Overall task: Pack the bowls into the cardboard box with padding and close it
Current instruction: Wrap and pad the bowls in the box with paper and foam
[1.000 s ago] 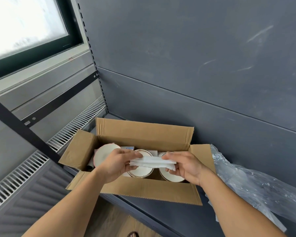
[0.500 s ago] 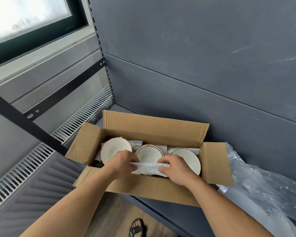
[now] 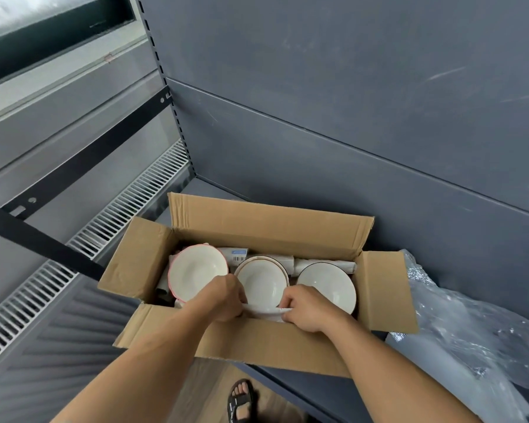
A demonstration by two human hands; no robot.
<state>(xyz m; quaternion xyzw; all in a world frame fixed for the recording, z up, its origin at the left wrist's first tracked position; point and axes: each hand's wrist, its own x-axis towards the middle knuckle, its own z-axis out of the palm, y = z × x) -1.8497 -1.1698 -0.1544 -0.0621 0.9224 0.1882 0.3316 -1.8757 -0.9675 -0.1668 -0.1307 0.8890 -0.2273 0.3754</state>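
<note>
An open cardboard box [image 3: 266, 225] stands on a grey shelf with its flaps spread. Three white bowls lie in a row inside: a pink-rimmed bowl [image 3: 194, 271] at the left, a brown-rimmed bowl [image 3: 261, 277] in the middle, a dark-rimmed bowl [image 3: 329, 285] at the right. Rolls of white padding [image 3: 324, 265] run behind them. My left hand [image 3: 223, 297] and my right hand [image 3: 304, 306] each grip an end of a white padding strip [image 3: 264, 311], pressed low between the bowls and the box's near wall.
Crumpled clear bubble wrap [image 3: 471, 331] lies on the shelf right of the box. A grey back panel [image 3: 348, 117] rises behind. A vent grille [image 3: 104, 227] and a black bar [image 3: 40, 242] are at the left. A sandalled foot [image 3: 242, 401] shows below on the wood floor.
Both hands have carried the white padding strip down from above the bowls into the gap at the box's near side. The view has tilted downward.
</note>
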